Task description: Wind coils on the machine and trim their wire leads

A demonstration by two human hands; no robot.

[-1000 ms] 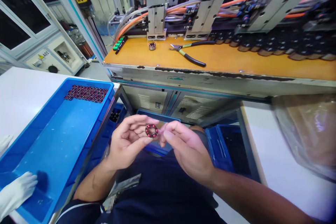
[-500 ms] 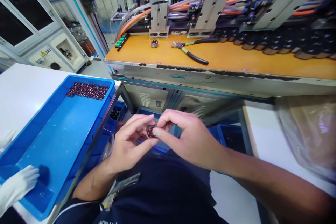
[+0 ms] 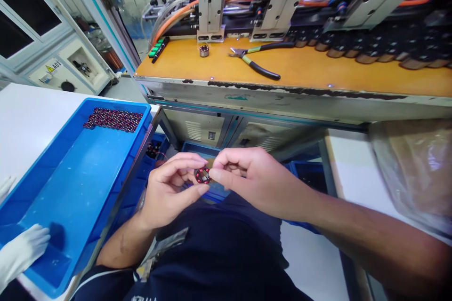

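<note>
Two bare hands, one small part. Our left hand [image 3: 168,194] pinches a small round black ring with red coils [image 3: 203,175] between thumb and fingertips; our right hand [image 3: 254,179] closes thumb and forefinger on the ring's right edge. We hold the ring in the air above our lap, in front of the orange-topped counter [image 3: 318,73].

On that counter we list black-and-green-handled pliers [image 3: 256,63], a small round metal bearing [image 3: 204,50] and a black bar with green buttons [image 3: 158,49].

To our left sits a blue plastic tray [image 3: 70,188], with a cluster of dark red parts [image 3: 112,119] at its far end. A co-worker's white-gloved hand [image 3: 23,249] rests on the tray's near end.
</note>
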